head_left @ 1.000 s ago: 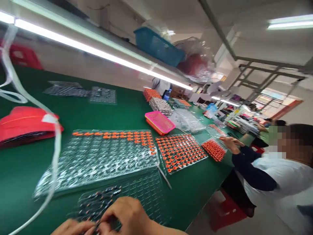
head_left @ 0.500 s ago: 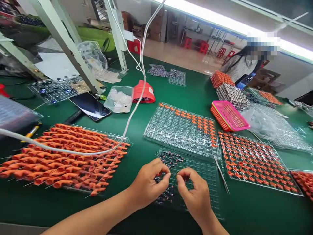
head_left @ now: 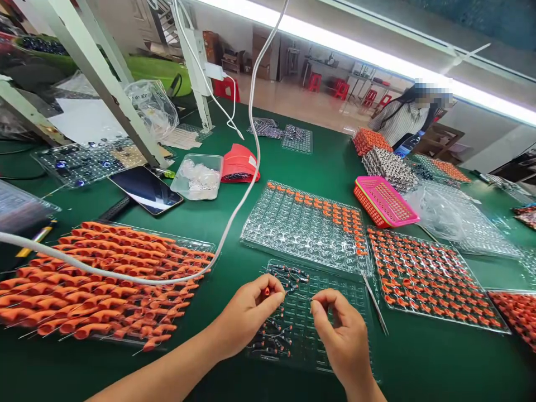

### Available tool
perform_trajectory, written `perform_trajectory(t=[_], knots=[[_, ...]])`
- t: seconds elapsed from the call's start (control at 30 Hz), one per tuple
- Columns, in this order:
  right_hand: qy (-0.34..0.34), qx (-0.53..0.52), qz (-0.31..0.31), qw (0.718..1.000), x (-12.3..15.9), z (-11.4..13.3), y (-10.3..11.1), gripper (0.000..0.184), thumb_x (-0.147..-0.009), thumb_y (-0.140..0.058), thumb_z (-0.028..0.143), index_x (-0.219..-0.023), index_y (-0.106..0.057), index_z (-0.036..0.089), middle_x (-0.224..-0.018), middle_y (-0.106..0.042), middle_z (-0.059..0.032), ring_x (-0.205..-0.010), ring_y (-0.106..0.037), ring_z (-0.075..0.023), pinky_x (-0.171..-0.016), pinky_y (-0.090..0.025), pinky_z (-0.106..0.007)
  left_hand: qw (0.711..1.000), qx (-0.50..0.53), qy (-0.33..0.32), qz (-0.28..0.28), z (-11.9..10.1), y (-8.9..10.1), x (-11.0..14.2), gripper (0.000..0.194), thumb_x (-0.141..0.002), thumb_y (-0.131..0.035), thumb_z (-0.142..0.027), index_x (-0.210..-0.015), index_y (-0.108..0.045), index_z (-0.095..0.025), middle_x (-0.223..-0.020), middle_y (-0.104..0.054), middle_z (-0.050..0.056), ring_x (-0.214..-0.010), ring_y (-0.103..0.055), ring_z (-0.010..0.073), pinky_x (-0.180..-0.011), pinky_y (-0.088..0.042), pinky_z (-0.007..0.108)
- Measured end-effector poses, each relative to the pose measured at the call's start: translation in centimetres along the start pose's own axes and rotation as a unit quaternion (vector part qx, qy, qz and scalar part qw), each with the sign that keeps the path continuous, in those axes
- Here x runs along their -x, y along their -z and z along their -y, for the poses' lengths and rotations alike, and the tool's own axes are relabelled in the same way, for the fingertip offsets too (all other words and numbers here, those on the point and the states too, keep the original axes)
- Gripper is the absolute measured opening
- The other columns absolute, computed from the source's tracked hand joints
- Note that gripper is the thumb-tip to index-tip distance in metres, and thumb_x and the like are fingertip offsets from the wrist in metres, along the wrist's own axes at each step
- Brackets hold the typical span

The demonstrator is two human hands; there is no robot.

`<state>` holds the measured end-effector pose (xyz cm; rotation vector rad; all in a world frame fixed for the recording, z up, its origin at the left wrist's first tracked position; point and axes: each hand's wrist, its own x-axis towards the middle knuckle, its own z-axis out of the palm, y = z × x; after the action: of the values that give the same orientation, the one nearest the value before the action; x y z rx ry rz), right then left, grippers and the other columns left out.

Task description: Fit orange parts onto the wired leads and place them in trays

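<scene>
My left hand (head_left: pixel 248 314) pinches a small orange-tipped part (head_left: pixel 266 291) between thumb and fingers. My right hand (head_left: pixel 338 334) is pinched shut at the other side, apparently on the part's thin wire lead, which is too fine to make out. Both hands hover over a clear blister tray (head_left: pixel 330 312) holding several small dark parts at its left side. Left of it lies a tray of long orange sleeved parts (head_left: pixel 104 279). Behind it is a clear tray with orange parts along its far edge (head_left: pixel 305 223).
A full orange-part tray (head_left: pixel 427 276), a pink basket (head_left: pixel 383 201), tweezers (head_left: pixel 374 301), a phone (head_left: pixel 146 190), a clear tub (head_left: pixel 197 176) and a red case (head_left: pixel 238 164) lie on the green table (head_left: pixel 439 357). A white cable (head_left: pixel 234 212) hangs across. A person (head_left: pixel 400 120) stands at the far side.
The view swung from the right side of the table to the work area in front of me. My hands rose slightly and drew apart, the left now showing an orange-tipped part.
</scene>
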<state>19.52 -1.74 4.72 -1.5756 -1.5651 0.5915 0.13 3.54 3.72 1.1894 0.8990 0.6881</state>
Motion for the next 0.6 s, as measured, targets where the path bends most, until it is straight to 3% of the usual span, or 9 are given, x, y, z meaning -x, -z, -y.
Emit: perform_trajectory(t=[0.1,0.17,0.3,0.43,0.6], knots=[[-0.018,-0.015,-0.005,1.0,0.07,-0.18,0.28,0.016,-0.091,-0.055,0.03,-0.082,-0.064,0.02,-0.074,-0.063,-0.0013,-0.065,-0.058,-0.0134,-0.061,-0.049,-0.022,0.973,0.201,0.095,0.068,-0.02,0.1,-0.33,0.033,-0.084,-0.061,-0.042,-0.102,-0.055,-0.015,-0.069,-0.04,-0.003,-0.056,-0.033,0.0087,-0.051,-0.029,0.021],[-0.029,-0.015,-0.005,0.999,0.11,-0.13,0.39,0.015,-0.091,-0.056,0.031,-0.084,-0.065,0.02,-0.074,-0.063,-0.0014,-0.064,-0.058,-0.0133,-0.061,-0.049,-0.022,0.958,0.257,0.107,0.073,0.11,0.06,-0.41,0.037,-0.081,-0.065,-0.041,-0.104,-0.056,-0.014,-0.072,-0.044,-0.001,-0.057,-0.036,0.0084,-0.051,-0.03,0.021],[-0.028,-0.018,-0.006,0.999,0.06,0.11,0.59,0.014,-0.09,-0.058,0.031,-0.088,-0.067,0.021,-0.076,-0.065,-0.002,-0.063,-0.06,-0.0137,-0.06,-0.051,-0.023,0.972,0.215,0.079,0.056,0.26,-0.21,-0.38,0.038,-0.084,-0.064,-0.045,-0.105,-0.059,-0.013,-0.079,-0.053,0.002,-0.057,-0.045,0.0087,-0.053,-0.038,0.024],[0.004,-0.03,0.003,1.0,-0.06,0.07,0.64,0.009,-0.091,-0.059,0.027,-0.089,-0.066,0.021,-0.082,-0.066,-0.0045,-0.073,-0.063,-0.0162,-0.063,-0.052,-0.024,0.989,0.141,0.023,0.03,0.22,-0.54,-0.29,0.039,-0.088,-0.061,-0.043,-0.112,-0.054,-0.013,-0.096,-0.061,0.008,-0.071,-0.06,0.0138,-0.061,-0.047,0.027],[0.049,-0.036,-0.009,0.998,-0.03,-0.22,0.34,0.006,-0.089,-0.06,0.019,-0.092,-0.064,0.022,-0.084,-0.066,-0.0027,-0.075,-0.064,-0.0152,-0.066,-0.053,-0.024,0.994,0.11,0.0,0.0,0.43,-0.74,-0.14,0.024,-0.087,-0.064,-0.033,-0.099,-0.054,-0.015,-0.096,-0.064,0.007,-0.076,-0.064,0.0154,-0.062,-0.049,0.025]])
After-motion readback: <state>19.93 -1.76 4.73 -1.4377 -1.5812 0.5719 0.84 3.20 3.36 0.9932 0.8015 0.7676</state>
